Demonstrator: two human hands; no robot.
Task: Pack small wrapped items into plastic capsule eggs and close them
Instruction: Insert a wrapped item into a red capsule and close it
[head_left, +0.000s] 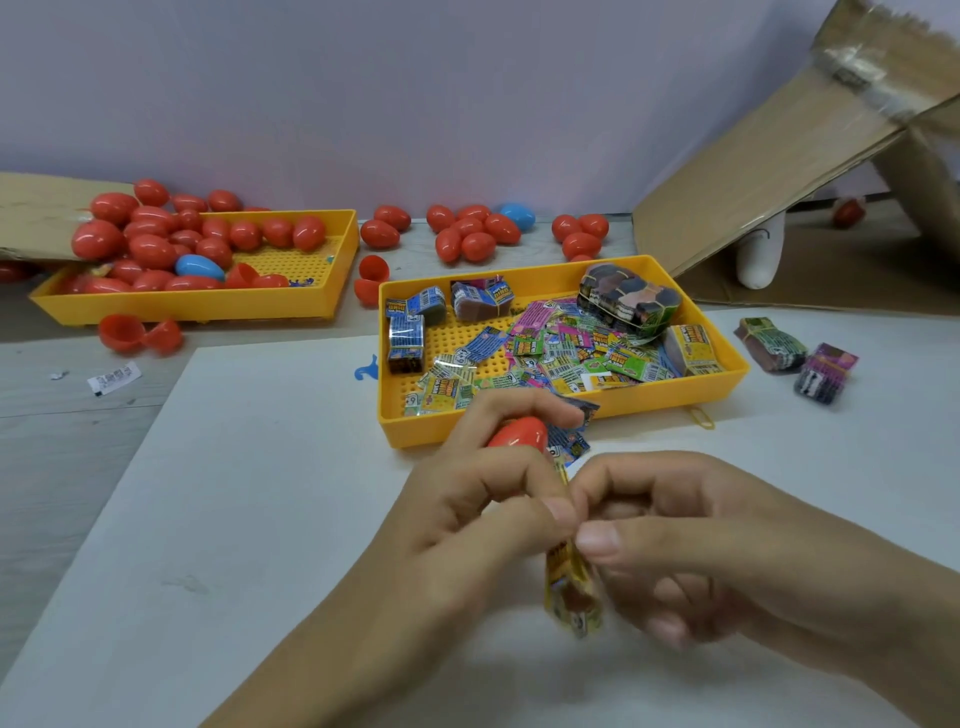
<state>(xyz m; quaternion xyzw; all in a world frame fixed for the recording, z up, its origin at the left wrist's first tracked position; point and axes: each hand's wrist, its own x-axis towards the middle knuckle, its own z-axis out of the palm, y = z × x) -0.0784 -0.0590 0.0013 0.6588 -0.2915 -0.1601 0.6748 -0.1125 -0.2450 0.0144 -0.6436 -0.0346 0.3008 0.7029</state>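
Observation:
My left hand (467, 499) grips a red capsule egg (519, 432) in its curled fingers, with a blue wrapped packet (571, 439) tucked under the forefinger. Both thumbs meet at the top of a yellow wrapped item (571, 597), which hangs down between the hands. My right hand (675, 545) pinches that yellow item with curled fingers. Just beyond the hands stands a yellow tray (561, 418) holding several loose wrapped packets (566, 348) and bundled stacks (628, 301).
A second yellow tray (208, 306) at back left is heaped with red eggs and a blue egg (200, 266). More eggs (472, 234) lie along the wall. Open red halves (137, 335) sit left. Cardboard (779, 171) leans at right; two bundles (795, 358) lie beside the tray.

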